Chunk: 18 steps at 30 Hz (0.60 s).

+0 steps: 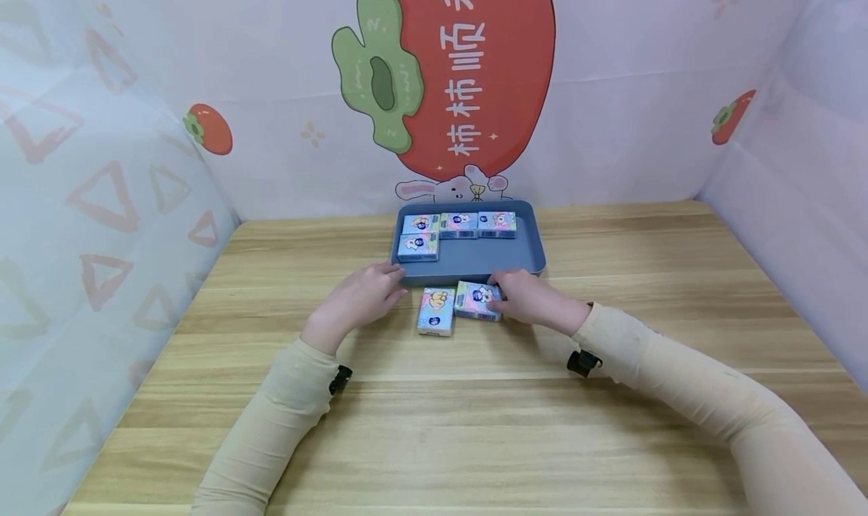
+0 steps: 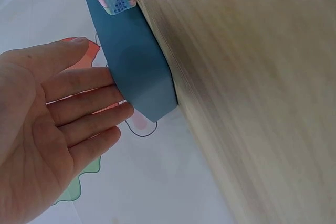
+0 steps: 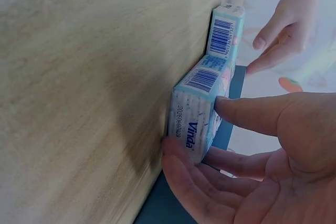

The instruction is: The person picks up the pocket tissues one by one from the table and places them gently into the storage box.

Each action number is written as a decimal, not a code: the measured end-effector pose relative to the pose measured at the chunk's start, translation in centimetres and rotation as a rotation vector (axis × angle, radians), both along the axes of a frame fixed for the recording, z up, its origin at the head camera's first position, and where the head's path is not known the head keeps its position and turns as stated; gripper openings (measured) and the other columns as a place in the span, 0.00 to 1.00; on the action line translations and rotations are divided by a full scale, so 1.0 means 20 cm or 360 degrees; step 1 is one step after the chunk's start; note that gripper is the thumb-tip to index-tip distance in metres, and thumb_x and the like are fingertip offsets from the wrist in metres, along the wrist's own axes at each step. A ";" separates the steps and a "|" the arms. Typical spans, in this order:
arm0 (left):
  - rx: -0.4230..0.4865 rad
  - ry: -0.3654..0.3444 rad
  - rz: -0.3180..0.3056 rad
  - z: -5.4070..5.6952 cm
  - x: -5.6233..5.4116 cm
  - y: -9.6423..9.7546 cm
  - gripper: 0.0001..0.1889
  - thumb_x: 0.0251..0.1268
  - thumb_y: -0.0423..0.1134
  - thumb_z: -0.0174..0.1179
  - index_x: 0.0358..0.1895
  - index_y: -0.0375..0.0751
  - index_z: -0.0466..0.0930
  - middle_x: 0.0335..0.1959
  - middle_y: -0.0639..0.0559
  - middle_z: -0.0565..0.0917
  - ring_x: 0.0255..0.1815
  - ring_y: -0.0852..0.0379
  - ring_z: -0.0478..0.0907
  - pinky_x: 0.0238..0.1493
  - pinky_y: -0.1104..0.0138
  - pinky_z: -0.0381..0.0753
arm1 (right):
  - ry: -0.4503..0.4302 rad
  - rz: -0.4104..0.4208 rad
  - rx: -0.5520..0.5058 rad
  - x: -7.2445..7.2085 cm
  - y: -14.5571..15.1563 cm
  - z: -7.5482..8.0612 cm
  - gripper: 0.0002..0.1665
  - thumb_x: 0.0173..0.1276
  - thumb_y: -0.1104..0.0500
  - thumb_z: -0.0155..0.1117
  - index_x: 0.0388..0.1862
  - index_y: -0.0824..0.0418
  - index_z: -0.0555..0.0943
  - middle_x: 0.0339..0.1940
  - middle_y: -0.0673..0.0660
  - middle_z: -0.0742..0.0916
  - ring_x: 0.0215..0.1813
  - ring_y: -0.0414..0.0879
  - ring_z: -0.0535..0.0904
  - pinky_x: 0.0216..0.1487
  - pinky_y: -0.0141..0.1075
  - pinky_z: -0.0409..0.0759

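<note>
My right hand (image 1: 532,297) pinches a Vinda pocket tissue pack (image 1: 478,299) by its right end, on the table in front of the tray. In the right wrist view the thumb lies over the pack's edge (image 3: 202,80) and a finger is at its end. A second tissue pack (image 1: 436,312) lies just left of it, turned lengthwise away from me. My left hand (image 2: 58,114) has its fingers extended, the tips at the outer wall of the blue-grey tray (image 2: 131,51), near its front left corner. Nothing is held in that hand.
Several tissue packs (image 1: 459,224) lie inside the tray (image 1: 484,258), along its back and left side. The tray stands at the back of the wooden table (image 1: 441,425), close to a white cloth backdrop (image 1: 271,162) printed with persimmons. Cloth walls rise on both sides.
</note>
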State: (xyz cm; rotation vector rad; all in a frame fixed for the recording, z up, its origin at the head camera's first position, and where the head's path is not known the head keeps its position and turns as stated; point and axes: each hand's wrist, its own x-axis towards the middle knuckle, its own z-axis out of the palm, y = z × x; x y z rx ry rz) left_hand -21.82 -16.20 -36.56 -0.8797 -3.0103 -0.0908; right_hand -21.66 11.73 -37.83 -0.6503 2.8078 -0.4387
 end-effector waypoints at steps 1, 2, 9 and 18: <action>0.0001 0.0000 -0.0001 0.00 0.00 0.00 0.22 0.69 0.43 0.55 0.59 0.31 0.75 0.58 0.37 0.78 0.60 0.43 0.76 0.62 0.54 0.76 | 0.0006 0.0010 0.0013 0.00 0.00 0.00 0.28 0.66 0.51 0.63 0.59 0.68 0.74 0.50 0.65 0.83 0.43 0.49 0.80 0.43 0.40 0.83; -0.0001 -0.0002 0.0000 0.00 0.00 0.00 0.21 0.69 0.43 0.55 0.59 0.31 0.75 0.58 0.37 0.78 0.60 0.43 0.76 0.62 0.54 0.76 | 0.0008 0.0018 0.0024 0.00 0.00 0.00 0.29 0.67 0.51 0.63 0.59 0.68 0.74 0.52 0.66 0.83 0.46 0.50 0.80 0.47 0.42 0.83; 0.0002 -0.0007 0.0007 -0.01 0.00 0.00 0.21 0.69 0.43 0.55 0.59 0.31 0.75 0.59 0.37 0.78 0.61 0.43 0.75 0.62 0.53 0.75 | 0.0002 0.0049 0.0112 0.00 -0.01 0.00 0.30 0.69 0.51 0.59 0.62 0.69 0.71 0.56 0.68 0.80 0.56 0.56 0.78 0.55 0.47 0.81; 0.0003 -0.0020 0.0011 -0.01 -0.01 0.00 0.22 0.69 0.42 0.55 0.59 0.31 0.75 0.59 0.37 0.77 0.61 0.43 0.75 0.63 0.53 0.75 | 0.0008 -0.0010 0.0120 0.02 -0.01 0.00 0.31 0.68 0.48 0.61 0.62 0.68 0.72 0.55 0.67 0.79 0.50 0.53 0.77 0.53 0.46 0.82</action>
